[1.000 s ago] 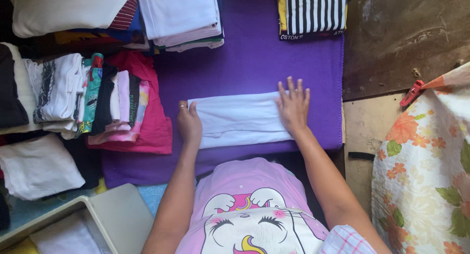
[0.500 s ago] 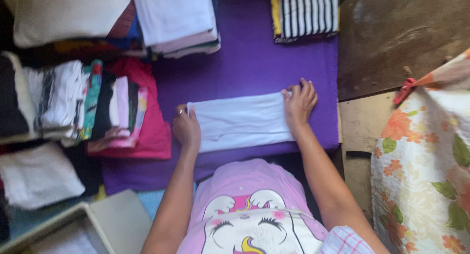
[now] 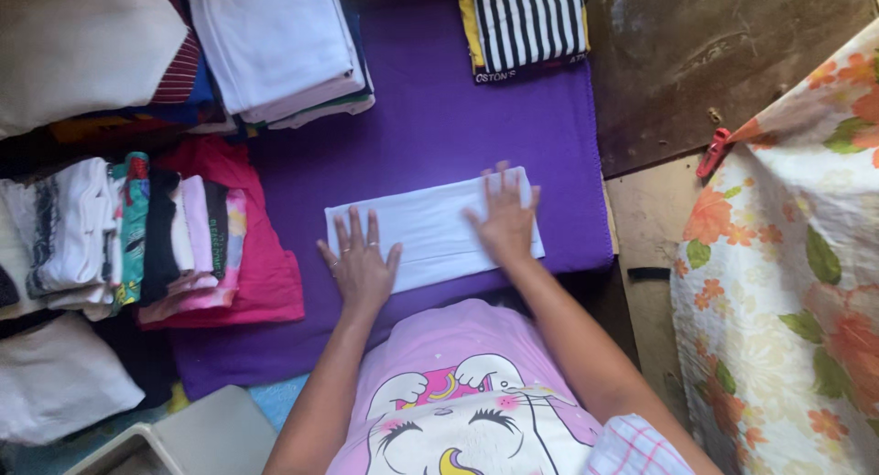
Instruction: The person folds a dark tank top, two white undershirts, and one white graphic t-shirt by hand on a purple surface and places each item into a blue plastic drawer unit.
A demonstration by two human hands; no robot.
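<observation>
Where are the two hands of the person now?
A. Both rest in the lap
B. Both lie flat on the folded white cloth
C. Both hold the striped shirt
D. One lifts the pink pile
B: the left hand and the right hand lie spread, palms down, on the folded white cloth.

I see a purple blanket [image 3: 439, 109] spread out, worn dark wooden floor [image 3: 723, 63], floral cloth [image 3: 787, 283] at right, soft daylight.

Home, folded clothes stacks [image 3: 275, 44], floral bedsheet [image 3: 787, 283]

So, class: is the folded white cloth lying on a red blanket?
No, the folded white cloth lies on a purple blanket, with both hands, left hand and right hand, pressed flat on it.
</observation>
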